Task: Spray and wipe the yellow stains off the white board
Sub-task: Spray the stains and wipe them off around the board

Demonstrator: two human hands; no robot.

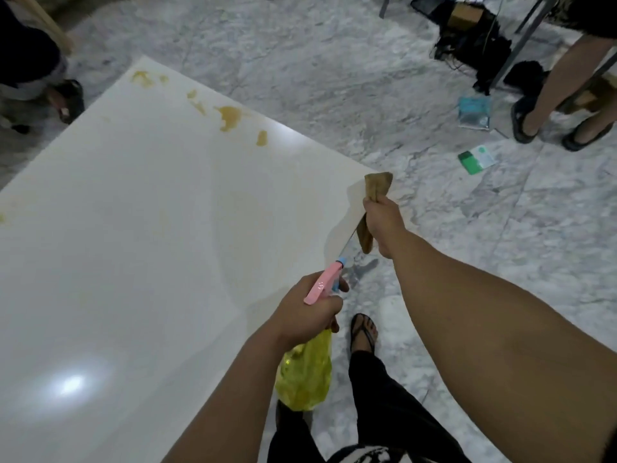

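A large white board [133, 228] fills the left and centre of the head view. Several yellow stains [230, 116] run along its far right edge, and a small one [2, 218] marks the left edge. My left hand [305, 315] grips a spray bottle [305, 372] with a yellow body and a pink trigger head, its blue nozzle pointing toward the board's right side. My right hand [384, 225] holds a crumpled brown cloth [375, 190] just past the board's right corner, above the floor.
The board stands over a grey marble floor [467, 245]. My foot in a sandal [364, 332] is beside the board. Another person's legs [551, 88] stand at the right, someone's feet [66, 98] at the far left. Packets [475, 158] and dark cables lie on the floor.
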